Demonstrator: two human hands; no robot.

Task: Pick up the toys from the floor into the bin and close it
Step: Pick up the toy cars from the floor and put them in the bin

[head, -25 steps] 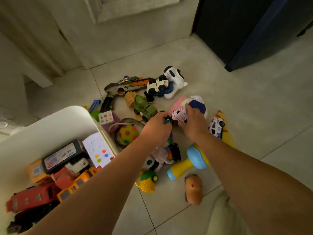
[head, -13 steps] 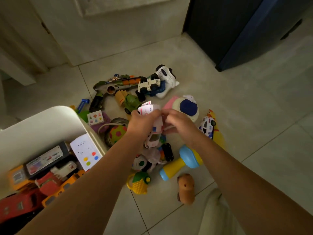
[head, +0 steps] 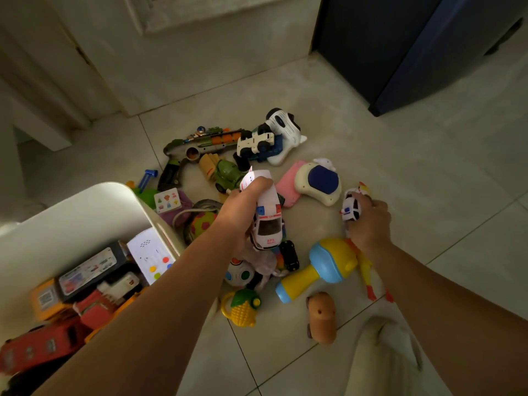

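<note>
Right hand moved off, grabbing police car.

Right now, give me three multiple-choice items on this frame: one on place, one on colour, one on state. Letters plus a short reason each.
1. Where is the white plastic storage bin?
A. Left of the toy pile
B. Right of the toy pile
C. On top of the toy pile

2. What colour is the handle of the toy hammer with the light blue head?
A. Red
B. Yellow
C. Black

3. What is the left hand doing?
A. Resting flat on the floor
B. Gripping the white toy ambulance
C. Closing a lid

Answers:
1 A: the bin sits at the left edge, with the toys spread to its right.
2 B: the handle is yellow with a blue end cap.
3 B: its fingers wrap the ambulance, which is held above the pile.
</note>
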